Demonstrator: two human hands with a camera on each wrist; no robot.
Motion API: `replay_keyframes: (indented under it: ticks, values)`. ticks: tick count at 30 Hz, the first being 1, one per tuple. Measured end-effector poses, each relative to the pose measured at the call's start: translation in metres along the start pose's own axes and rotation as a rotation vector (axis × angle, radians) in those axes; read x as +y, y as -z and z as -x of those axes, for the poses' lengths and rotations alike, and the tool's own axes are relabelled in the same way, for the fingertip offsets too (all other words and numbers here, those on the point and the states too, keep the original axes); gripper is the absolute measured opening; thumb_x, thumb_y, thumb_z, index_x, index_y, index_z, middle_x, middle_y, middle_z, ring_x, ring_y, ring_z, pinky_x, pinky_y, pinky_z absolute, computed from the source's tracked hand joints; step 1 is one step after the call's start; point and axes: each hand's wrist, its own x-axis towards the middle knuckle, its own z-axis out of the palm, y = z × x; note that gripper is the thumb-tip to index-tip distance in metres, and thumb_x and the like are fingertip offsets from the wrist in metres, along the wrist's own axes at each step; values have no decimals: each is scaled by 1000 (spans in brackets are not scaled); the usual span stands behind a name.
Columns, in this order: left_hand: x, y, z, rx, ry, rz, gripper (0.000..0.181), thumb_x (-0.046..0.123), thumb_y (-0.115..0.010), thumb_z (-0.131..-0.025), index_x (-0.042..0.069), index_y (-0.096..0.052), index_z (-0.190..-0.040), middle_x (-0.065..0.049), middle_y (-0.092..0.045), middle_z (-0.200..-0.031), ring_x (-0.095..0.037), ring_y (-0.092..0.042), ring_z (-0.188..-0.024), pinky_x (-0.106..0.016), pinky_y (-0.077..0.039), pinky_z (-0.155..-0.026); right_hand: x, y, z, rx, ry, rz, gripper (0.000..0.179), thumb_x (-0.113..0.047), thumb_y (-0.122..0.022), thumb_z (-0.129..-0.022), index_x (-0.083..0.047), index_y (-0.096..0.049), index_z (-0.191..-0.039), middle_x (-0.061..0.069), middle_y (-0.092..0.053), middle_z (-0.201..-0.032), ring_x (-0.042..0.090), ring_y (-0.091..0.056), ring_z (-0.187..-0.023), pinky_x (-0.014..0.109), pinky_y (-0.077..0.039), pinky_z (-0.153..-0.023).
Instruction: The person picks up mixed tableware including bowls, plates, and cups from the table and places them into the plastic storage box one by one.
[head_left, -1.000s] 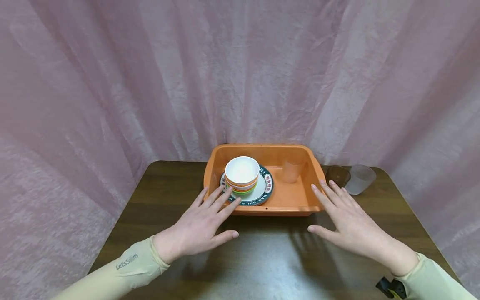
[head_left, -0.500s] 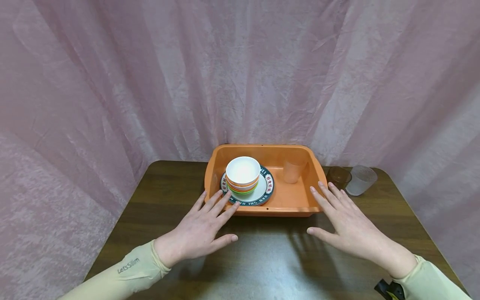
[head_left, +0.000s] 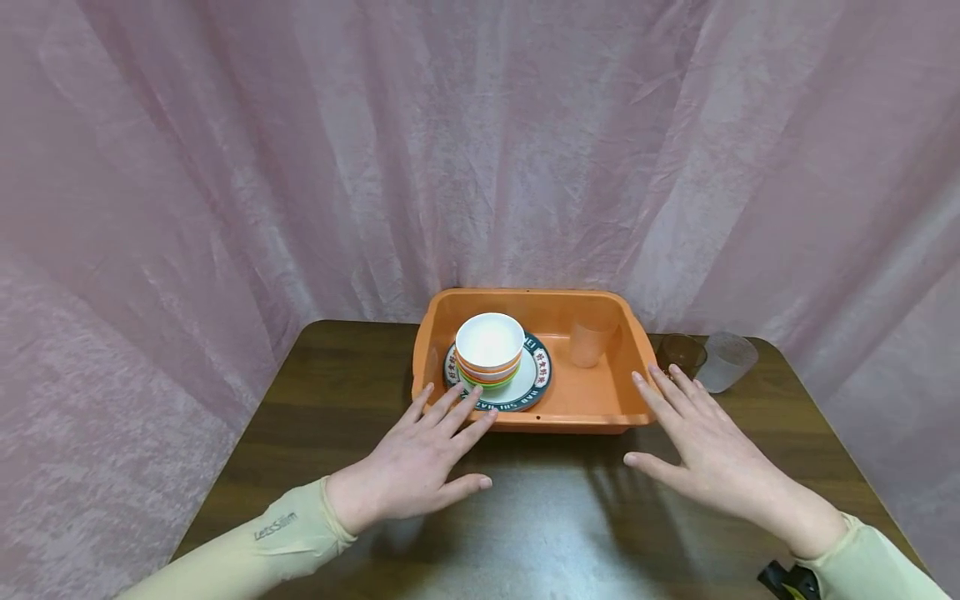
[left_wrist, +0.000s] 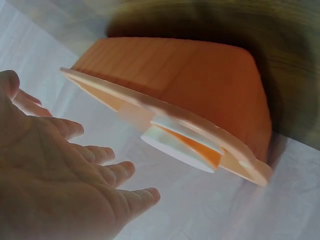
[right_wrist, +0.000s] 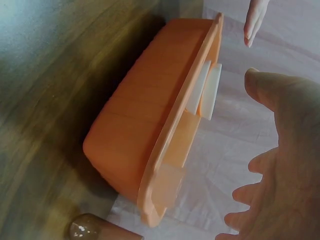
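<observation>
My left hand [head_left: 420,471] hovers palm down with fingers spread, its fingertips overlapping the front left rim of an orange plastic basin [head_left: 585,420] in the head view. Opposite it, my right hand [head_left: 712,458] is also spread, fingertips by the basin's front right corner. Neither hand holds anything. Inside the basin, a stack of bowls [head_left: 491,342], white on top with orange and green ones below, sits on a plate [head_left: 542,368] with a dark green patterned rim. A translucent cup [head_left: 587,343] stands at the basin's right. The left wrist view shows the hand [left_wrist: 65,175] apart from the basin wall [left_wrist: 185,75].
Right of the basin, a brown glass [head_left: 684,357] and a frosted glass [head_left: 729,360] are on the dark wooden table [head_left: 345,375]. Behind the table hangs a pink curtain [head_left: 480,167]. A black device [head_left: 789,581] is at the right wrist.
Both hands have drifted slightly to the right in the head view, the left one a little more. The scene itself shifts slightly right with the camera; the dishes keep their places in the basin.
</observation>
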Motion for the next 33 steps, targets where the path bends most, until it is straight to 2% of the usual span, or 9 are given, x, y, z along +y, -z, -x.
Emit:
replay_keyframes:
  ticks: [5, 10, 15, 18, 26, 33]
  values:
    - [11, 3, -9, -29, -30, 19, 79, 72, -37, -100, 23, -33, -162, -9, -16, -170, -30, -13, -156, -58, -11, -122, 8, 3, 5, 6, -28, -22, 96, -60, -64, -95, -19, -13, -166, 15, -12, -170, 35, -4, -156, 38, 6, -124]
    - [27, 3, -22, -34, -88, 17, 81, 73, -33, -100, 25, -27, -164, -8, -13, -171, -28, -7, -156, -56, -9, -123, 21, 6, 13, 10, -74, -59, 97, -56, -67, -95, -17, -14, -166, 19, -12, -169, 37, -2, -156, 41, 8, -124]
    - [44, 3, -35, -29, -144, 7, 81, 74, -31, -100, 26, -24, -165, -7, -12, -171, -27, -8, -156, -56, -9, -123, 41, 8, 23, -25, -162, -96, 98, -55, -67, -96, -16, -11, -166, 22, -9, -169, 40, 1, -155, 49, 9, -123]
    - [55, 2, -42, -42, -167, 10, 81, 75, -29, -100, 27, -22, -165, -6, -9, -171, -25, -2, -157, -54, -7, -124, 56, 8, 30, -66, -223, -122, 99, -55, -65, -96, -14, -8, -166, 25, -6, -168, 44, 5, -154, 56, 9, -121]
    - [77, 1, -56, -75, -215, -5, 80, 75, -25, -100, 30, -16, -166, -5, -10, -172, -22, 3, -157, -51, -1, -124, 93, -4, 38, -171, -347, -181, 99, -57, -58, -100, -1, -7, -163, 37, -2, -163, 58, 6, -148, 76, 1, -112]
    - [88, -4, -66, -89, -225, -4, 79, 75, -24, -100, 32, -14, -166, -4, -6, -172, -22, 2, -157, -51, -6, -124, 125, -17, 38, -225, -416, -204, 98, -56, -54, -102, 10, -10, -159, 49, -10, -154, 70, -3, -139, 82, -11, -104]
